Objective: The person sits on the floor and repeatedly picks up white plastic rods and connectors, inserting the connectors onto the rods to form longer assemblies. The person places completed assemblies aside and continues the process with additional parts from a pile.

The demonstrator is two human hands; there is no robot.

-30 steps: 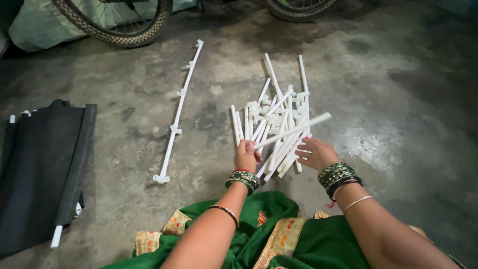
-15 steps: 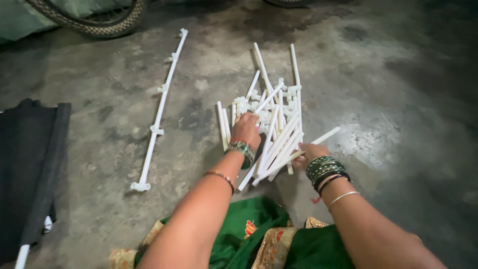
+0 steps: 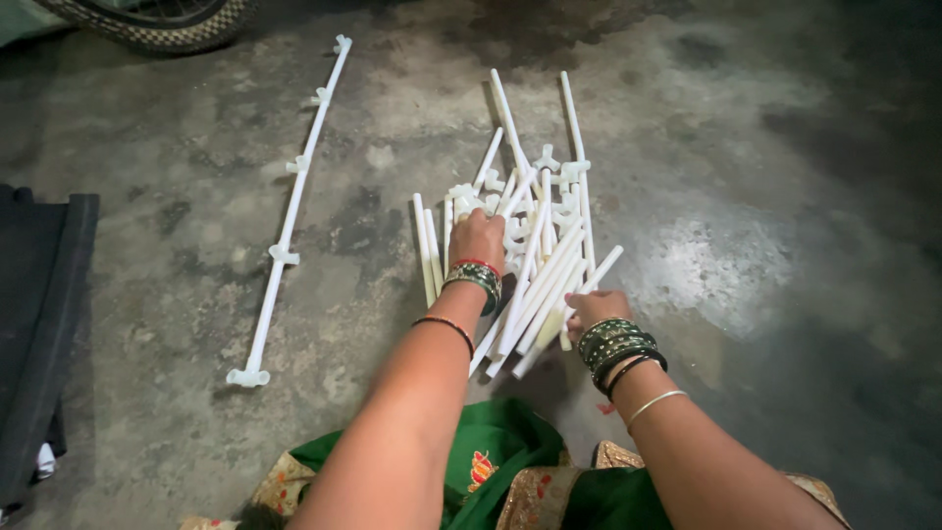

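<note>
A loose pile of white plastic rods (image 3: 535, 250) and small white connectors (image 3: 564, 182) lies on the concrete floor in front of me. My left hand (image 3: 478, 238) reaches into the middle of the pile, fingers down among the connectors. My right hand (image 3: 594, 306) rests at the near right end of the pile, fingers curled around the ends of several rods. Both wrists wear green bangles. What the left fingers grip is hidden by the hand.
A long assembled white rod with connectors (image 3: 291, 211) lies to the left. A black fabric piece (image 3: 39, 324) sits at the left edge. A tyre (image 3: 157, 20) is at the top left. Green cloth with gold trim (image 3: 510, 471) covers my lap.
My left hand has reached farther forward into the pile. My right hand has stayed at the near ends of the rods. The view has moved closer and shifted.
</note>
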